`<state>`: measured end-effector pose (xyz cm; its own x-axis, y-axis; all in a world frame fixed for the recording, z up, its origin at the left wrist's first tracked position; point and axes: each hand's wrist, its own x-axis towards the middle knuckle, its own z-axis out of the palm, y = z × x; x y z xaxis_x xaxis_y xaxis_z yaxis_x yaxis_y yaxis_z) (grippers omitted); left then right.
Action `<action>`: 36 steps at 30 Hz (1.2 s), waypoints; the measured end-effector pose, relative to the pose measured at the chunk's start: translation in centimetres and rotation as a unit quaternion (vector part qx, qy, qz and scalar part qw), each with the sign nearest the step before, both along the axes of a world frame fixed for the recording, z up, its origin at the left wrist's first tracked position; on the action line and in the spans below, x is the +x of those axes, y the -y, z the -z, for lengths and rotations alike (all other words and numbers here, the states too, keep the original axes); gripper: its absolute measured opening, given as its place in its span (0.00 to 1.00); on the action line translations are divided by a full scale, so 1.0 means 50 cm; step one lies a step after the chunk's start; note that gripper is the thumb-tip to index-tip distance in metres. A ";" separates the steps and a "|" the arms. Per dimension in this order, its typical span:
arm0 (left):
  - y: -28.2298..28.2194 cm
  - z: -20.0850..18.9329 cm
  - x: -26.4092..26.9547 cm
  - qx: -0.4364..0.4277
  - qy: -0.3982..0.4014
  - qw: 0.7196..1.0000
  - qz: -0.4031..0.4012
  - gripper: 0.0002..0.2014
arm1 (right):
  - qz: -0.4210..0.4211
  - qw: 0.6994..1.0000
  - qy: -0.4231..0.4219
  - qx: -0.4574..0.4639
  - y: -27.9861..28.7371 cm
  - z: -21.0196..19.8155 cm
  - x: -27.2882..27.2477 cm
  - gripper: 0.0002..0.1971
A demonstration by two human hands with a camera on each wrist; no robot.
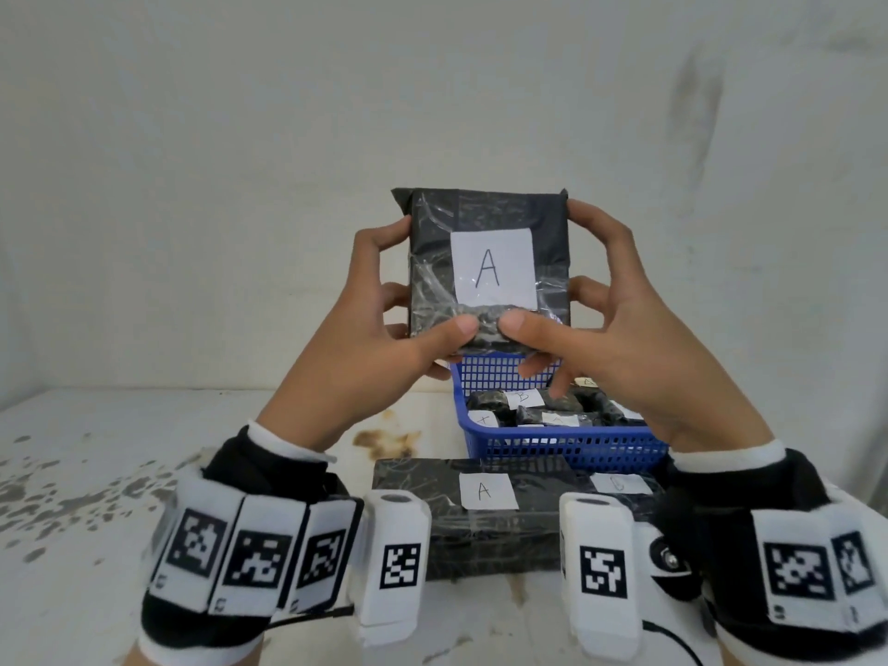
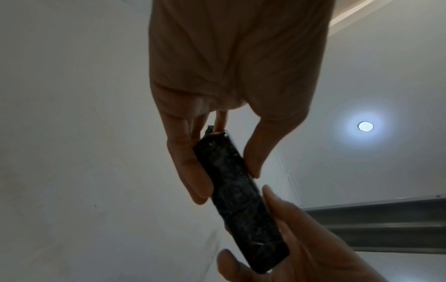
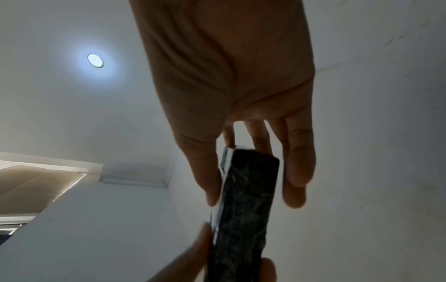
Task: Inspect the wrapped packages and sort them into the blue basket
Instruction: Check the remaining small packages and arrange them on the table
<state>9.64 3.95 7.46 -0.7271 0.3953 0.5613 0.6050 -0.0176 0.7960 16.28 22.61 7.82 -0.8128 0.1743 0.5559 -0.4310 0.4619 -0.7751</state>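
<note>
A black wrapped package (image 1: 487,266) with a white label marked A is held upright in the air, label towards me. My left hand (image 1: 384,324) grips its left side, thumb on the front, fingers behind. My right hand (image 1: 596,329) grips its right side the same way. From below, the package (image 2: 237,196) shows as a thin dark slab between the left hand (image 2: 205,143) fingers and thumb; the right wrist view shows the package (image 3: 243,206) pinched by the right hand (image 3: 248,162). The blue basket (image 1: 567,449) stands behind on the table with several labelled packages inside.
A large flat black package (image 1: 485,531) with labels A and another letter lies on the white table (image 1: 120,473) just in front of the basket, between my wrists. A rust stain marks the table left of the basket. A white wall stands behind.
</note>
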 end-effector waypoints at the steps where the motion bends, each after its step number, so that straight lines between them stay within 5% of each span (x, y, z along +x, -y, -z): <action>1: -0.001 0.000 0.002 -0.001 -0.004 1.000 -0.008 0.37 | 0.006 1.000 -0.003 -0.002 0.003 0.001 -0.001 0.45; 8: -0.008 0.006 0.000 -0.005 -0.039 0.997 -0.065 0.32 | 0.025 0.999 -0.027 -0.007 0.007 0.008 -0.013 0.40; 18: 0.004 -0.001 -0.004 0.017 -0.021 0.999 -0.042 0.22 | 0.001 0.999 -0.028 -0.041 0.001 -0.006 0.001 0.27; 22: 0.010 0.001 -0.011 0.034 -0.019 0.998 -0.048 0.19 | 0.002 0.999 -0.025 -0.029 0.000 -0.004 0.003 0.31; 31: 0.011 -0.004 -0.001 0.011 -0.050 0.995 -0.085 0.33 | 0.012 1.000 -0.013 0.009 0.016 -0.010 0.013 0.30; 36: 0.004 -0.002 0.001 -0.001 -0.043 0.994 -0.101 0.31 | 0.033 0.999 -0.016 0.015 0.022 -0.009 0.013 0.30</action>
<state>9.70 3.74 7.57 -0.7410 0.2471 0.6244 0.6620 0.1124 0.7411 16.94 21.49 8.29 -0.7813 0.2095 0.5880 -0.4237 0.5137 -0.7460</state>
